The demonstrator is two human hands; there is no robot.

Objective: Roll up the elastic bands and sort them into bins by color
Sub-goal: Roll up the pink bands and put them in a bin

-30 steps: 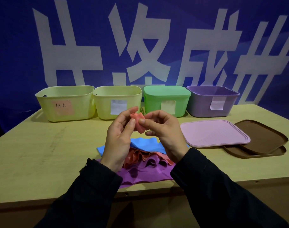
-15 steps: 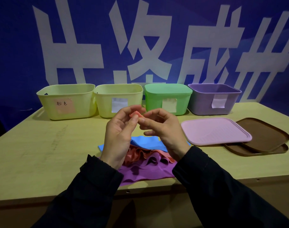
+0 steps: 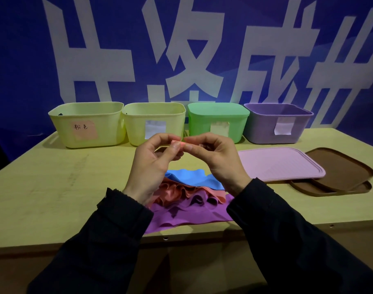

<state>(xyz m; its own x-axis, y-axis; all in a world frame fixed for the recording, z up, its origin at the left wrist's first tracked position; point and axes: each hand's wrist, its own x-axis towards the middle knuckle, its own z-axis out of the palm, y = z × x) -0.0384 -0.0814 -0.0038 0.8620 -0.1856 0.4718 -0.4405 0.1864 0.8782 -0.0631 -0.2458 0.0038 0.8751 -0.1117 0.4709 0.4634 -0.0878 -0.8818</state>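
both hands up over the counter (image 3: 43,187), left hand (image 3: 151,164) and right hand (image 3: 219,160) each with a tight fingertip grip on the rolled pink band (image 3: 178,142), above the loose bands (image 3: 194,194), in front of the bins (image 3: 153,122).

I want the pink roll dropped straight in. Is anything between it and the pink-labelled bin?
Nothing visible. The pink band, pinched by the left hand and right hand, is held above the table; the pink-labelled yellow bin at far left has no lid, and bare tabletop lies between.
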